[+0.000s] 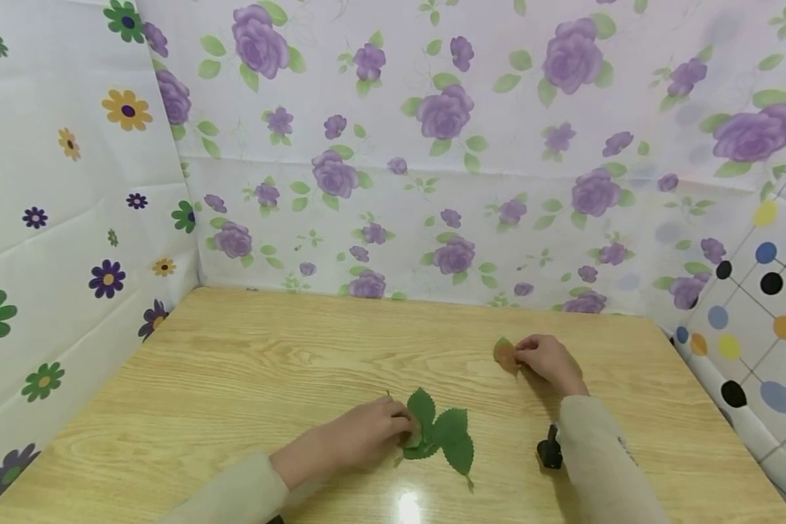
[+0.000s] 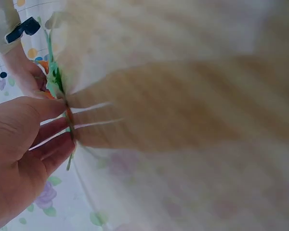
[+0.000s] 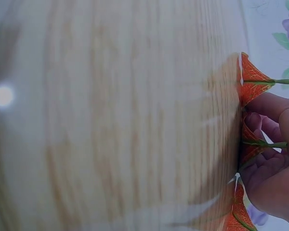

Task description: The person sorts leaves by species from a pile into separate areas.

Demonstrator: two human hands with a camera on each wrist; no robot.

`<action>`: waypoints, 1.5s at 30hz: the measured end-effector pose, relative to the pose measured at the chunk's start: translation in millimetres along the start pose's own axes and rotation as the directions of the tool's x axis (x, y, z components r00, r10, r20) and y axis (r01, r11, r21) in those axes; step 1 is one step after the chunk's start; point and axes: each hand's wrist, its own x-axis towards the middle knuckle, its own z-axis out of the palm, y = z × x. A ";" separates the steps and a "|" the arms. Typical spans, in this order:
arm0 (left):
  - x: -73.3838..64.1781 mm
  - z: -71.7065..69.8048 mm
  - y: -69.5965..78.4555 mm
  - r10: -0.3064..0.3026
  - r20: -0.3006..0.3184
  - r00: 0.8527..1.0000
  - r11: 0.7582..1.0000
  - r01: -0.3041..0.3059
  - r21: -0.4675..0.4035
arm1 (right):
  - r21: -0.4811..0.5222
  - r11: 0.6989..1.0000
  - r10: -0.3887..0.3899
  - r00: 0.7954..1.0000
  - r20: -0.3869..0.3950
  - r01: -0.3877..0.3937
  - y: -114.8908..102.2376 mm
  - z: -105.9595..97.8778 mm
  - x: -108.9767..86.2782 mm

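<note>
In the head view, my left hand [image 1: 373,434] is low over the table, its fingertips at the left side of a green leaf cluster [image 1: 450,429]. From the left wrist view, the thumb and fingers of that hand [image 2: 26,139] come together on a thin leaf [image 2: 71,115], orange between the fingertips, with a stem end poking out below. Farther right, my right hand [image 1: 552,362] pinches an orange leaf-like piece [image 1: 506,354] with a green tip. The right wrist view shows the hand [image 3: 279,159] among several orange, gold-veined pieces [image 3: 255,81] with green stems.
A wood-grain table [image 1: 301,342] lies under both hands. Behind it hangs a rose-patterned cloth [image 1: 393,211], with a daisy-patterned cloth [image 1: 72,240] on the left and a dotted one [image 1: 753,349] on the right. A black wrist device [image 1: 550,449] is at the right sleeve.
</note>
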 end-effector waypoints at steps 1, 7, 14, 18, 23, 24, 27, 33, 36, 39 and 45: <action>0.9 -0.9 -0.7 -0.013 0.006 1.000 1.000 0.013 -0.010 | 0.000 1.000 0.000 1.000 -0.003 0.000 -0.1 0.1 0.5; 6.6 -5.5 -5.4 -0.075 0.083 0.994 0.997 0.073 0.033 | 0.013 1.000 -0.012 1.000 -0.010 0.012 -1.9 0.1 0.2; 10.2 -9.5 -10.4 -0.111 0.132 0.985 0.988 0.094 0.125 | 0.004 1.000 -0.024 1.000 -0.013 0.024 -3.6 2.6 -1.5; 9.6 -9.5 -14.4 -0.157 0.123 0.980 0.983 0.143 0.113 | -0.011 0.999 -0.031 0.999 -0.019 0.031 -2.5 3.4 -0.7; 8.5 -6.4 -22.8 -0.230 0.152 0.961 0.972 0.234 -0.013 | -0.015 0.999 -0.037 0.999 -0.013 0.036 -0.8 3.6 0.1; 8.5 -5.5 -24.8 -0.241 0.162 0.957 0.966 0.253 -0.059 | -0.014 0.999 -0.036 0.999 -0.011 0.036 -0.4 3.6 0.2; 7.8 -2.4 -32.0 -0.265 0.186 0.946 0.919 0.306 -0.248 | -0.002 0.999 -0.033 0.999 -0.008 0.033 0.1 4.1 0.2; 2.5 -0.6 -46.2 -0.271 0.184 0.945 0.778 0.328 -0.536 | 0.018 0.999 -0.040 0.999 -0.011 0.040 0.4 5.9 1.0; -0.6 -2.5 -50.8 -0.317 0.183 0.931 0.716 0.362 -0.597 | 0.015 0.998 -0.053 0.999 -0.011 0.053 0.3 5.3 0.9; -2.5 -6.0 -52.2 -0.371 0.199 0.907 0.628 0.403 -0.666 | 0.002 0.998 -0.063 0.998 -0.018 0.063 0.2 4.3 0.0; -0.5 -9.1 -53.9 -0.459 0.207 0.864 0.452 0.427 -0.783 | -0.026 0.996 -0.087 0.996 -0.027 0.086 -0.1 2.3 -2.6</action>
